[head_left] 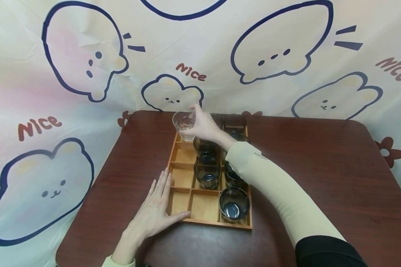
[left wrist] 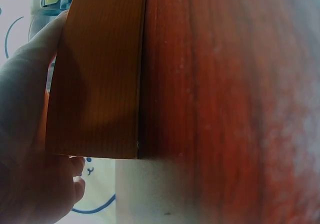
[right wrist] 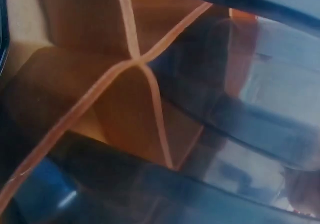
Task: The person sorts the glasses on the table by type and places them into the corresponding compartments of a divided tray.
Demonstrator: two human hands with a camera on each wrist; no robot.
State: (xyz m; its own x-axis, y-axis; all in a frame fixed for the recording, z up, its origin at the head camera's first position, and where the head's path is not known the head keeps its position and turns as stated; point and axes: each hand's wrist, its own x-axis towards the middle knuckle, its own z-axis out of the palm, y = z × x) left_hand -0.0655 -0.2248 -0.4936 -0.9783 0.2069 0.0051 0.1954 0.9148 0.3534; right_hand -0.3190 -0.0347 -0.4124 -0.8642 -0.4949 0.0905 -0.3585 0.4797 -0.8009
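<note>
My right hand (head_left: 205, 126) holds a clear glass (head_left: 180, 120) by its side above the far left corner of a wooden divided tray (head_left: 217, 223). The glass is tilted, and whether its base touches the tray cannot be told. Alongside the tray's left edge lies my left hand (head_left: 153, 209), fingers straight, thumb out over the near left corner. In the left wrist view that hand is against the tray's side wall (left wrist: 100, 74). Several dark tinted glasses stand in the middle and right columns, including one (head_left: 207, 172) in the middle and another (head_left: 234, 204) at the near right corner.
The tray lies on a dark reddish-brown table (head_left: 307, 167). Behind it hangs a pale cloth (head_left: 220, 92) with cartoon shapes. My right forearm (head_left: 280, 185) crosses over the tray's right side and partly hides glasses there. Wooden dividers (right wrist: 137, 62) show close up between dark glasses.
</note>
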